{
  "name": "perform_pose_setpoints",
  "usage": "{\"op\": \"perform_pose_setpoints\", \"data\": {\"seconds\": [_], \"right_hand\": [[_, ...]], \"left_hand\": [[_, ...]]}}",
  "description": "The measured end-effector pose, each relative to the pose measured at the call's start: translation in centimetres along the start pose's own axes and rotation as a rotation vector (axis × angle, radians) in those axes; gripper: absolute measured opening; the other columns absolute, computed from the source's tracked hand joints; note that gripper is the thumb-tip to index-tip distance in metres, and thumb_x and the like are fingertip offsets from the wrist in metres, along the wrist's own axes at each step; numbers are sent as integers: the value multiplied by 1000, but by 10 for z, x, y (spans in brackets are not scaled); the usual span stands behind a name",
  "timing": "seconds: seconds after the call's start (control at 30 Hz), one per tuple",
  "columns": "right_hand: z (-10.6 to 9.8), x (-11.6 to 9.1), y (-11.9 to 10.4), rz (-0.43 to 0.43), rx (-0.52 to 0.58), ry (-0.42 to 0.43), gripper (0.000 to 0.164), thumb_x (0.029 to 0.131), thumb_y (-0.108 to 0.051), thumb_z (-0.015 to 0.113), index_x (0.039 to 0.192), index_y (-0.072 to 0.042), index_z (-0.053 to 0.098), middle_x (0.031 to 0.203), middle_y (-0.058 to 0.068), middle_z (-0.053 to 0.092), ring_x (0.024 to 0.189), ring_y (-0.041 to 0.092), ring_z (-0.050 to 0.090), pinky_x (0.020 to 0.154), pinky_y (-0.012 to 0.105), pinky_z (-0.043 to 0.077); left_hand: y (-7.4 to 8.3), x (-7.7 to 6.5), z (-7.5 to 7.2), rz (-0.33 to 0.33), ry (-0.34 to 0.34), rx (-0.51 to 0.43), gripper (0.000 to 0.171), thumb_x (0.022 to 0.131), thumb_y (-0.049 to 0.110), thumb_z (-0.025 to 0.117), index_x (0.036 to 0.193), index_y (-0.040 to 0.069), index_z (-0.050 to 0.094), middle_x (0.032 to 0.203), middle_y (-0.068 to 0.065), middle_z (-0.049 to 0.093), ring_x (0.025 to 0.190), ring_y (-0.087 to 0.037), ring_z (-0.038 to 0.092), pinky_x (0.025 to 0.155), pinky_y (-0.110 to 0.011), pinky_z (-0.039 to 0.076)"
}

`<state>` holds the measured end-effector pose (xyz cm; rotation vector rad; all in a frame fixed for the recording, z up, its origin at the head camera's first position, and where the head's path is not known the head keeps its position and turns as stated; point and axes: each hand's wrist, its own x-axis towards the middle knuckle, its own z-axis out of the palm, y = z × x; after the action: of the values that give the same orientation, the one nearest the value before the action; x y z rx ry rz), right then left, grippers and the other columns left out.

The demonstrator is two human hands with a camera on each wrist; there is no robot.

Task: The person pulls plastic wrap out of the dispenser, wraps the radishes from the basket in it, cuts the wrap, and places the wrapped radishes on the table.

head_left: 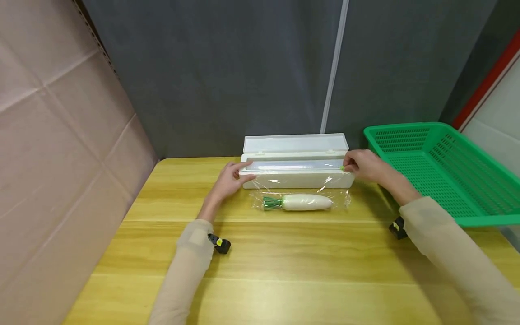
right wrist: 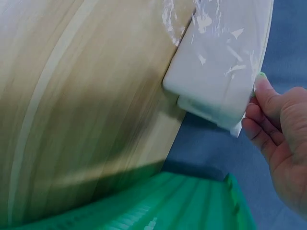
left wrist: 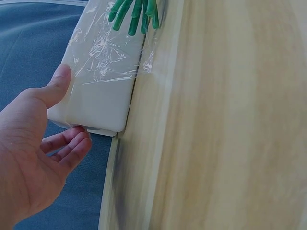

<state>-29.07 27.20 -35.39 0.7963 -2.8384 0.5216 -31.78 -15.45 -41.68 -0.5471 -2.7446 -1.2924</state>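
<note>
A white cling film dispenser (head_left: 298,181) stands at the back of the table with its lid (head_left: 295,143) raised. Clear cling film (left wrist: 108,57) hangs over its front and lies over a white radish (head_left: 307,202) with green stalk ends (left wrist: 134,14). My left hand (head_left: 228,180) grips the dispenser's left end, thumb on the front edge and fingers around the end. At the opposite end, my right hand (head_left: 364,164) pinches a small green slide cutter (head_left: 342,168) between thumb and fingers. In the right wrist view only a sliver of green shows by the thumb tip.
A green plastic basket (head_left: 459,220) stands to the right, close beside the right forearm. Dark cloth (head_left: 211,81) hangs behind the table (head_left: 276,257), and a pale sheet (head_left: 61,158) covers the left side.
</note>
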Motion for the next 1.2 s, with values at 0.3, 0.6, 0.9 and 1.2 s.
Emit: {"op": "perform_pose_setpoints", "data": {"seconds": [0.3, 0.6, 0.9, 1.2], "right_hand": [[-4, -3, 2, 19, -5, -26, 10, 91, -1, 73, 86, -4, 65, 80, 4, 63, 71, 20, 54, 67, 40, 48], [-5, -7, 5, 8, -17, -39, 7, 92, -2, 72, 89, -4, 66, 84, 5, 65, 72, 19, 55, 68, 41, 49], [-6, -9, 5, 8, -32, -34, 9, 91, -1, 73, 88, -5, 66, 84, 5, 66, 72, 20, 55, 68, 41, 48], [-7, -10, 6, -3, -52, -28, 10, 90, -1, 73, 87, -6, 66, 84, 5, 66, 72, 21, 56, 68, 43, 49]], "left_hand": [[0, 0, 0, 6, 1, 9, 57, 90, 39, 77, 142, 22, 60, 104, -8, 49, 92, -23, 44, 79, -35, 40], [2, 0, 2, -2, -8, 18, 57, 91, 39, 76, 143, 23, 59, 100, -7, 48, 90, -22, 43, 77, -35, 39], [1, 0, 1, 1, -15, 10, 58, 91, 40, 75, 144, 25, 58, 102, -7, 48, 90, -22, 42, 76, -35, 39], [1, 1, 2, 10, -22, 12, 57, 92, 40, 75, 144, 25, 58, 103, -7, 49, 91, -22, 42, 76, -36, 38]]}}
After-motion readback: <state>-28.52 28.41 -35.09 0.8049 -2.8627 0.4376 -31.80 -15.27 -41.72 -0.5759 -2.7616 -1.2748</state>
